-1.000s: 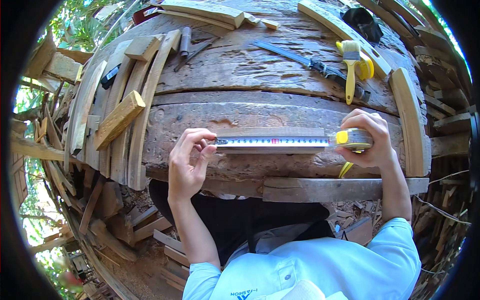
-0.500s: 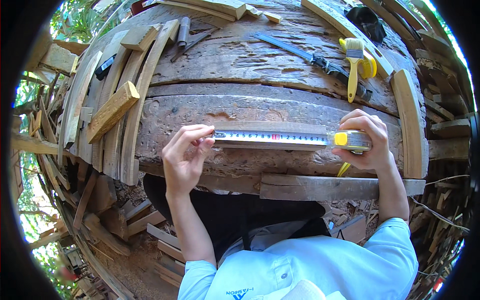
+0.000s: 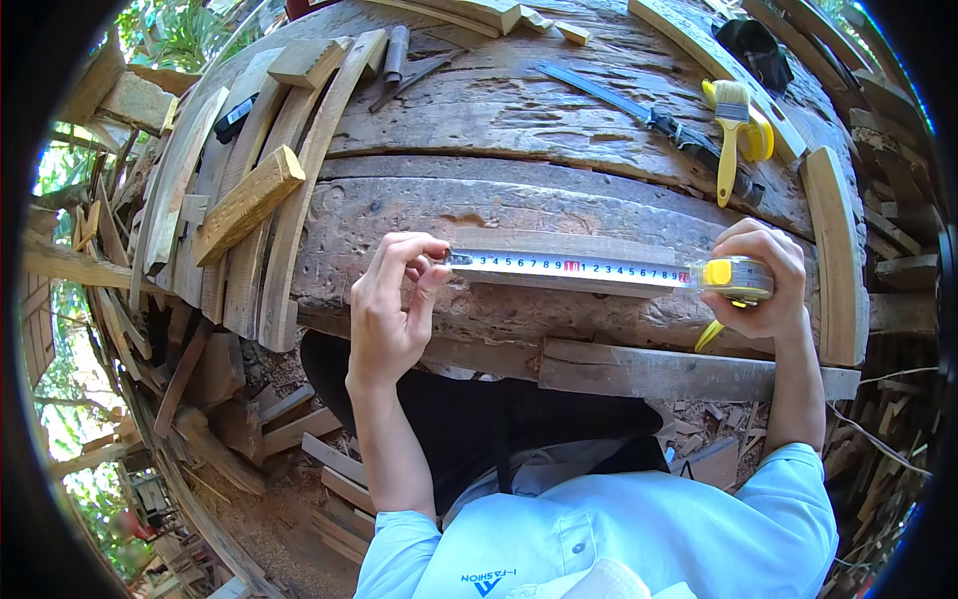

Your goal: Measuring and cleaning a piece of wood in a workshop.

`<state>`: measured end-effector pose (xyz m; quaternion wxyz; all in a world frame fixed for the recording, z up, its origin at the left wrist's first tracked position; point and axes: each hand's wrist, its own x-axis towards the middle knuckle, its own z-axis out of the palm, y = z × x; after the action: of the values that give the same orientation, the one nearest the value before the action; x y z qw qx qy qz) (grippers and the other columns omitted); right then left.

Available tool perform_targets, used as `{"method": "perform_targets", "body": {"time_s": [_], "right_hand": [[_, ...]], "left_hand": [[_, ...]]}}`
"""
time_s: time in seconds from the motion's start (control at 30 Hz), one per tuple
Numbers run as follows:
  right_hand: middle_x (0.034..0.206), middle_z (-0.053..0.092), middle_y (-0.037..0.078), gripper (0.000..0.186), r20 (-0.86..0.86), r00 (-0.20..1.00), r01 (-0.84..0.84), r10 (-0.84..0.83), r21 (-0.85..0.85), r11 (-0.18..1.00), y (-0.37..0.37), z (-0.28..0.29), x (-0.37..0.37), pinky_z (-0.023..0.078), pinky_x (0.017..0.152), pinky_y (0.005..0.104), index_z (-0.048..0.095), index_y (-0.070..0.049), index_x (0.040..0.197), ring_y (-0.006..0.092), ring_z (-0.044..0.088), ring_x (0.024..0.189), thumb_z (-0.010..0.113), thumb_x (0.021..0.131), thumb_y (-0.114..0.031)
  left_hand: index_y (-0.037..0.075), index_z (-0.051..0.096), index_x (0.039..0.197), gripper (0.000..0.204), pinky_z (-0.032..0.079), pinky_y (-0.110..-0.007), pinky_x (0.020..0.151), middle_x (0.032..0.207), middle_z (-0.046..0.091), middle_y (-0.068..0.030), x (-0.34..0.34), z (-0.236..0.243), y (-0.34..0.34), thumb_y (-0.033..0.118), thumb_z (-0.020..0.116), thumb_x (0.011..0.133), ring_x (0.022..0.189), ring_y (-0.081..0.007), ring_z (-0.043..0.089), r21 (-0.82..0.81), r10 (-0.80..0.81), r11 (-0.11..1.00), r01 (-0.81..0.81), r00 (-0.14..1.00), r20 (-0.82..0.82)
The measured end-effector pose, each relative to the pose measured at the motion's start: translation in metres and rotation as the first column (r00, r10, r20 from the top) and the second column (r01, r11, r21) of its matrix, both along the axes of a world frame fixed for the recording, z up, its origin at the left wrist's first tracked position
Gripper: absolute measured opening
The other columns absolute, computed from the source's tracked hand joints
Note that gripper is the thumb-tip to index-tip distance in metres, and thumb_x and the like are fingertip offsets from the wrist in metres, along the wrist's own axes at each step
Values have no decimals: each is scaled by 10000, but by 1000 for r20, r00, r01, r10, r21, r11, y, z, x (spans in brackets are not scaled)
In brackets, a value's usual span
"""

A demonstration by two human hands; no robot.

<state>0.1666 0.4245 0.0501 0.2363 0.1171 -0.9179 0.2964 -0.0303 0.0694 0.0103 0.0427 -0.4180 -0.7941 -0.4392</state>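
Note:
A thin wooden board (image 3: pixel 564 241) lies lengthwise on the rough timber bench. Stretched along it is the pulled-out white blade of a tape measure (image 3: pixel 529 264). My left hand (image 3: pixel 391 314) pinches the blade's hook end between thumb and fingers at the board's left end. At the other end, my right hand (image 3: pixel 773 265) wraps round the clear tape case with a yellow button (image 3: pixel 717 273), just past the board's right end. A yellow strap (image 3: pixel 710 335) hangs below that hand.
Planks (image 3: pixel 319 175) and a short block (image 3: pixel 249 205) are stacked at the left. A paintbrush (image 3: pixel 730 140), a yellow tape roll (image 3: pixel 760 138) and a blue-bladed tool (image 3: pixel 599 95) lie at the far right. A metal cylinder (image 3: pixel 396 55) lies farther back.
A little more of the blade shows out of the case, and my right hand is slightly farther from my left. The blade now slopes slightly down to the right. The whole view has shifted.

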Motion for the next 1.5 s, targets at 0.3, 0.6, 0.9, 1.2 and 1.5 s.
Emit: {"method": "perform_targets", "body": {"time_s": [0.3, 0.6, 0.9, 1.2, 1.5], "right_hand": [[845, 715, 69, 378, -26, 999, -35, 37, 79, 996, -7, -3, 1, 541, 598, 299, 692, -96, 980, 211, 714, 682, 913, 690, -193], [851, 715, 76, 387, -9, 999, -53, 54, 21, 998, -7, -4, -1, 547, 593, 309, 683, -77, 987, 226, 712, 681, 932, 721, -205], [876, 731, 101, 401, 9, 999, -50, 49, 15, 999, -4, -6, 2, 571, 652, 320, 678, -49, 990, 242, 732, 737, 937, 733, -215], [967, 725, 87, 377, -153, 961, 171, -229, -319, 932, 13, -19, 6, 552, 766, 280, 661, 8, 1087, 135, 697, 855, 873, 863, -209], [943, 751, 59, 396, 92, 994, 91, -62, -350, 932, 1, -22, -5, 560, 756, 274, 673, -14, 1112, 109, 708, 842, 907, 834, -172]], "left_hand": [[34, 722, 1113, 169, 553, -310, 684, 1044, 742, -111, 4, -2, 5, 113, 745, 965, 798, -207, 704, 53, 7, 999, -4, 998, -56], [31, 753, 1122, 249, 561, -284, 703, 1092, 761, -118, 5, -12, -1, 30, 809, 880, 791, -169, 698, 87, 21, 996, -18, 999, -41], [46, 727, 1203, 387, 562, -307, 746, 1161, 749, -126, 8, -15, -2, 310, 805, 932, 872, -173, 708, 87, 15, 996, -22, 997, 73], [46, 654, 1325, 758, 466, -448, 1047, 1328, 680, -120, 17, 11, 37, 657, 737, 884, 1213, -300, 628, 0, 110, 993, -117, 933, -343], [66, 699, 1231, 656, 506, -428, 985, 1154, 724, -86, 38, 44, 131, 502, 861, 768, 1110, -271, 670, -358, -430, 873, 332, 870, -242]]}}
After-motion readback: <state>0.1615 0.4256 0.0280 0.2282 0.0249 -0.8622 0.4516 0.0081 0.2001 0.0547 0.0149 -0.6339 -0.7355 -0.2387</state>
